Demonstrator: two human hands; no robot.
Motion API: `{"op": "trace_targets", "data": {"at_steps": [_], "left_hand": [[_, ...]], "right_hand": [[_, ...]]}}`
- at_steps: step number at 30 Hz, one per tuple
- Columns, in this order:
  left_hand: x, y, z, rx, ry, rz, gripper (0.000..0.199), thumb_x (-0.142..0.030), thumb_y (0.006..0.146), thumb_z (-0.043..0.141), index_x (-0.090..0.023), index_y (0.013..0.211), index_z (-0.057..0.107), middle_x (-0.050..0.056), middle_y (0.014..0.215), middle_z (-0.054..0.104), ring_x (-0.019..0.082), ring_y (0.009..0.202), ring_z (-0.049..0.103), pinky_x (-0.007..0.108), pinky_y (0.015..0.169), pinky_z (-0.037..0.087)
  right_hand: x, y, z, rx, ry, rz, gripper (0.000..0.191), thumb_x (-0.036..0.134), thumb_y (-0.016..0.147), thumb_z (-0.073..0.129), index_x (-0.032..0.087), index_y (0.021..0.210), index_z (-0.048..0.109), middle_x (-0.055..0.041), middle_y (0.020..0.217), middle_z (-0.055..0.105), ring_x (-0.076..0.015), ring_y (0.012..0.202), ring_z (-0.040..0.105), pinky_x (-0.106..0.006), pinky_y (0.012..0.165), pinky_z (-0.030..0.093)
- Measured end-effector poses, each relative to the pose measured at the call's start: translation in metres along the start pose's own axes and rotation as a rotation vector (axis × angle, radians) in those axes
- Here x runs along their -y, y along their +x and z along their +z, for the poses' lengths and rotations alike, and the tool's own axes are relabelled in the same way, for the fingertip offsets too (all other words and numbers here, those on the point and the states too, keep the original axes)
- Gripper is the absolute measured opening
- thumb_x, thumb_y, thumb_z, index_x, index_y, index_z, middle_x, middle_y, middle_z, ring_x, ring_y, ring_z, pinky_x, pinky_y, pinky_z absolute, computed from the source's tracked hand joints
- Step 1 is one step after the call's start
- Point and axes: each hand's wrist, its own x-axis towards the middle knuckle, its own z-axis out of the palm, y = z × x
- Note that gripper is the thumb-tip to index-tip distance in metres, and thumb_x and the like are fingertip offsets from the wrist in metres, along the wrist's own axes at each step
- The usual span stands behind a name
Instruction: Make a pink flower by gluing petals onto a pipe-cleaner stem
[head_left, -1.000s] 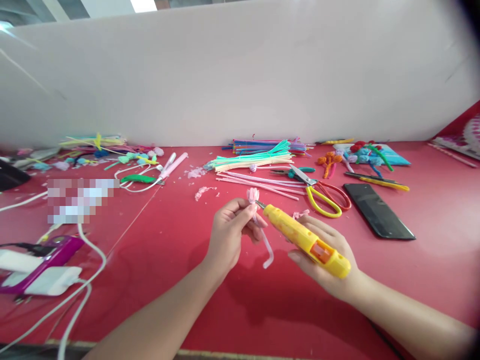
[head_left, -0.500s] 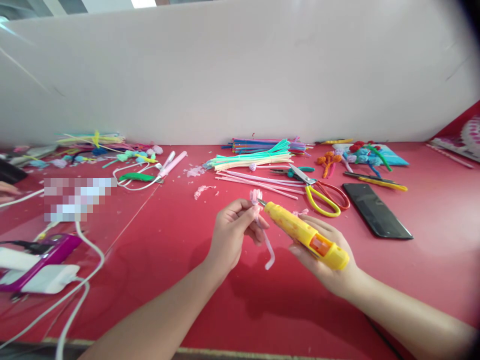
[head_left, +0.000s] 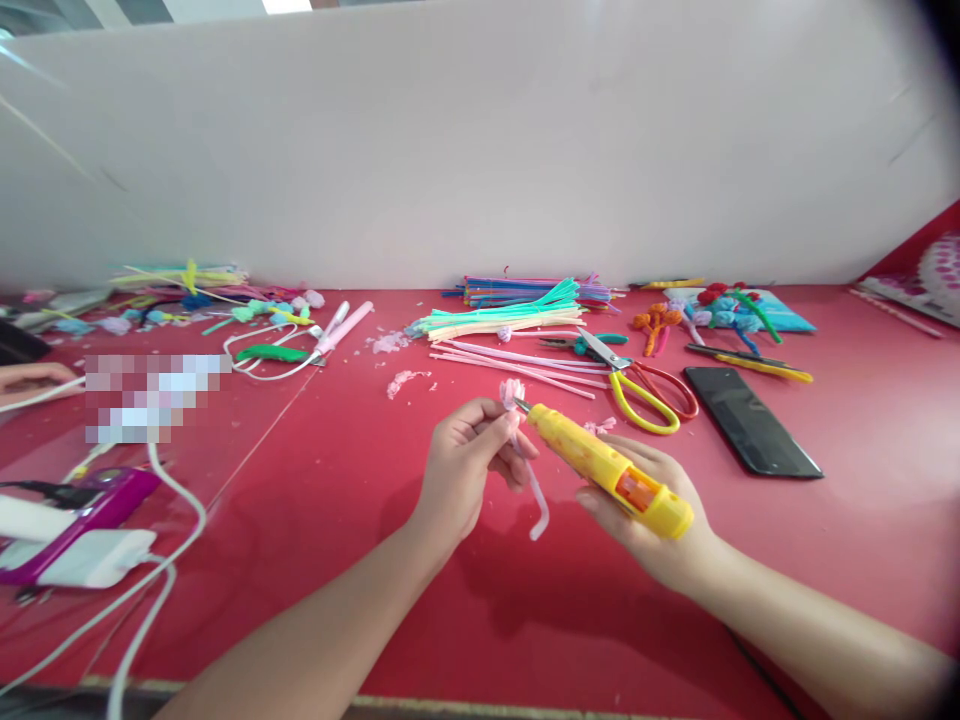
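Between thumb and fingers, my left hand pinches a small pink pipe-cleaner flower just below its head. Its pale stem hangs down past my fingers and bends at the lower end. My right hand is wrapped round a yellow hot glue gun, with an orange window near its rear. The gun's metal nozzle meets the flower at its side, close to my left thumb. Whether glue is coming out is too small to see. A small pink pipe-cleaner piece lies on the table behind my right hand.
Beyond my hands lie scissors, pliers, loose pink pipe cleaners and a green-and-cream bundle. A phone rests at right. Left are a hair straightener, power strip, white cables and another person's hand.
My hands, the flower and the glue gun hold almost the same position. At the far left, the other person's hand has come further into view.
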Motion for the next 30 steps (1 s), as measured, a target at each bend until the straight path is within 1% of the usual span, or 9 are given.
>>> {"op": "trace_targets", "data": {"at_steps": [3,9,14,19,23,26,30], "left_hand": [[0.0003,-0.0002,0.0000,0.000,-0.003,-0.003,0.019,-0.029,0.082,0.062,-0.015,0.073,0.054,0.001,0.059,0.068,0.009,0.038,0.056,0.018,0.037,0.045],[0.0007,0.0000,-0.0001,0.003,-0.009,-0.005,0.018,-0.028,0.082,0.062,-0.015,0.074,0.054,0.001,0.060,0.068,0.009,0.038,0.056,0.017,0.037,0.045],[0.0007,0.0004,0.0003,0.001,-0.023,0.001,0.017,-0.027,0.082,0.062,-0.015,0.074,0.054,0.000,0.059,0.067,0.008,0.037,0.056,0.017,0.037,0.045],[-0.0003,0.0004,0.0008,-0.001,-0.014,0.006,0.015,-0.026,0.083,0.061,-0.015,0.075,0.054,0.000,0.058,0.067,0.008,0.037,0.056,0.017,0.037,0.045],[-0.0003,0.0007,-0.0001,0.000,0.027,0.028,0.015,-0.027,0.083,0.061,-0.015,0.076,0.054,0.000,0.059,0.067,0.009,0.039,0.057,0.018,0.039,0.046],[0.0008,0.0020,-0.0021,0.005,0.086,0.045,0.015,-0.028,0.084,0.060,-0.016,0.077,0.054,-0.001,0.060,0.066,0.010,0.042,0.059,0.020,0.042,0.049],[0.0014,0.0050,-0.0051,0.001,0.210,0.064,0.013,-0.026,0.083,0.061,-0.016,0.077,0.055,-0.003,0.059,0.063,0.011,0.045,0.061,0.022,0.046,0.052]], "right_hand": [[0.0007,-0.0002,0.0000,0.000,0.008,0.020,0.027,0.036,0.086,0.055,0.020,0.066,0.047,-0.0010,0.062,0.055,-0.0137,0.054,0.053,-0.026,0.053,0.043],[0.0017,0.0012,-0.0008,-0.009,0.019,-0.001,0.026,0.033,0.086,0.055,0.020,0.065,0.047,-0.0001,0.059,0.053,-0.0127,0.051,0.050,-0.026,0.051,0.041],[-0.0010,-0.0010,-0.0004,-0.004,0.005,-0.014,0.022,0.027,0.084,0.056,0.020,0.065,0.049,-0.0021,0.063,0.057,-0.0143,0.056,0.055,-0.026,0.053,0.041],[-0.0030,-0.0025,0.0007,0.014,0.017,0.010,0.019,0.027,0.083,0.057,0.020,0.067,0.051,-0.0026,0.068,0.060,-0.0144,0.058,0.057,-0.026,0.054,0.042],[-0.0018,-0.0018,0.0016,0.020,0.017,0.038,0.020,0.028,0.083,0.057,0.020,0.067,0.050,-0.0033,0.069,0.060,-0.0149,0.059,0.057,-0.026,0.054,0.041],[0.0009,0.0000,0.0016,0.029,0.020,0.077,0.023,0.030,0.084,0.057,0.020,0.065,0.048,-0.0015,0.064,0.056,-0.0133,0.054,0.053,-0.026,0.052,0.039],[0.0043,0.0024,-0.0002,0.085,0.046,0.124,0.026,0.035,0.086,0.055,0.020,0.067,0.047,0.0003,0.061,0.050,-0.0118,0.052,0.047,-0.026,0.050,0.036]]}}
